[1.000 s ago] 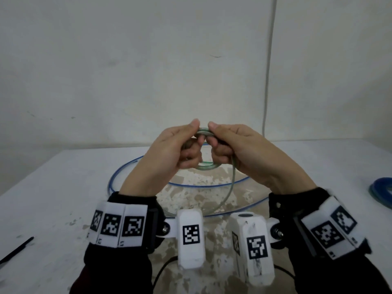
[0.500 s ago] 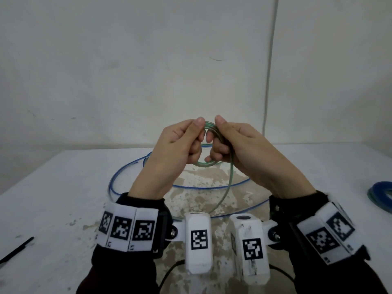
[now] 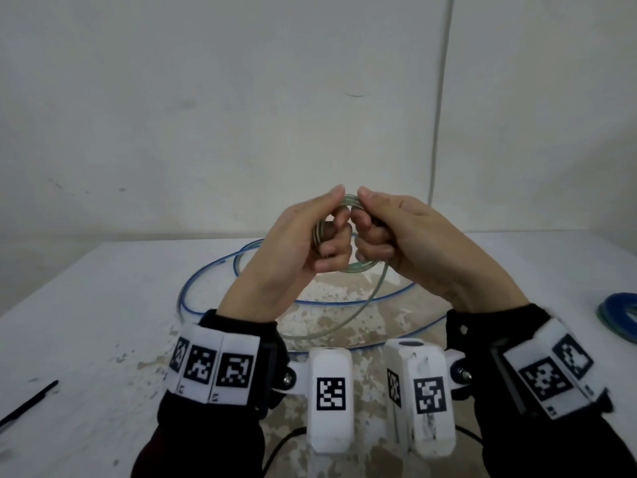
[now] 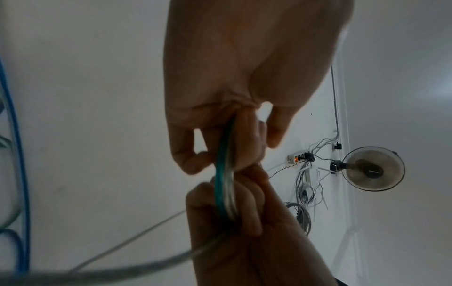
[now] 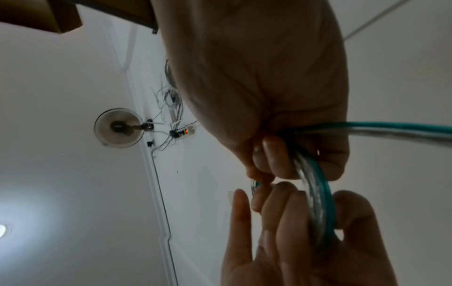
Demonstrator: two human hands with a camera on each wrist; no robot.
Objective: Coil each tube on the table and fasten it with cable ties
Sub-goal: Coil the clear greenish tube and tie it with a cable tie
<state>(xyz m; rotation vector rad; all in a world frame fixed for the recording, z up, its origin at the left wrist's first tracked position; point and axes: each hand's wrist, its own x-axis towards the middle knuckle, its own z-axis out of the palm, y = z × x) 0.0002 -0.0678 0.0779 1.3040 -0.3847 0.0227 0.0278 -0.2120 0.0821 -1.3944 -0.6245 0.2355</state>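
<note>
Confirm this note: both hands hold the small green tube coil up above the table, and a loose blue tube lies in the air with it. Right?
Not quite. The left hand and right hand do hold the green tube coil up, but the head view shows the blue tube lying loose on the table.

The surface (image 3: 86,305) is white, and its paint is worn off in a brownish patch (image 3: 344,322) in the middle, toward the near edge. On this patch and around it lies a long blue tube (image 3: 206,281) in wide loose loops. A thin black cable tie (image 3: 29,403) lies near the left edge. At the right edge rests a blue coil (image 3: 618,313), only partly visible.
</note>
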